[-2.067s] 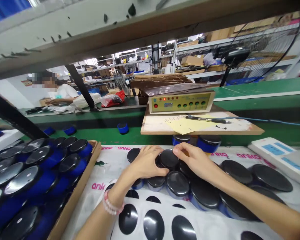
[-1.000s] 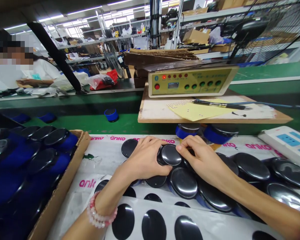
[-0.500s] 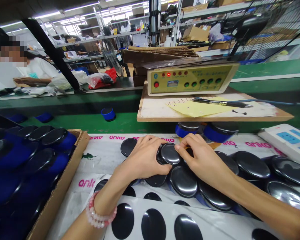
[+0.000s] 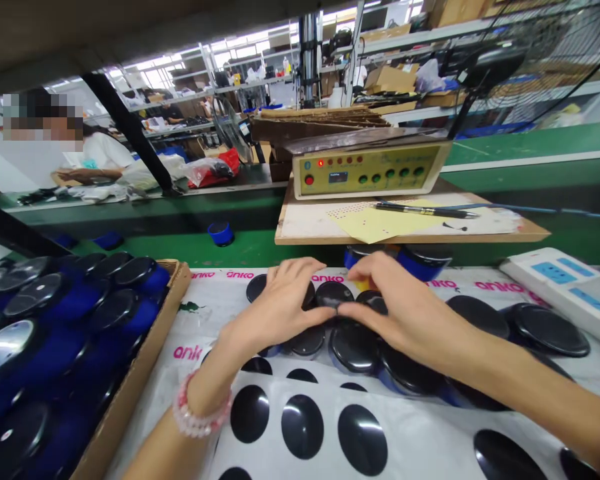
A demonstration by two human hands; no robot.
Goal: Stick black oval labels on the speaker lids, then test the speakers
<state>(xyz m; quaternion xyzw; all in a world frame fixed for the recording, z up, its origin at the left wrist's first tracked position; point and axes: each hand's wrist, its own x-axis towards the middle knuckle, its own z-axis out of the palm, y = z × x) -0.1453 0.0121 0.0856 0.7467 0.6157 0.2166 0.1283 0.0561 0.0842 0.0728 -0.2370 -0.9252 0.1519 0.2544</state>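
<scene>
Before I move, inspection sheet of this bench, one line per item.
Surface: printed white sheeting, wrinkled.
Things: left hand and right hand frame a round black-topped piece; similar pieces beside it, black discs on a sheet nearer.
Clutter: pen and yellow paper on wooden board.
Hands: thumbs at the piece's near edge; grip can't be confirmed.
Cables: blue cable runs off right.
Surroundings: filled carton left, control box ahead, co-worker beyond.
</scene>
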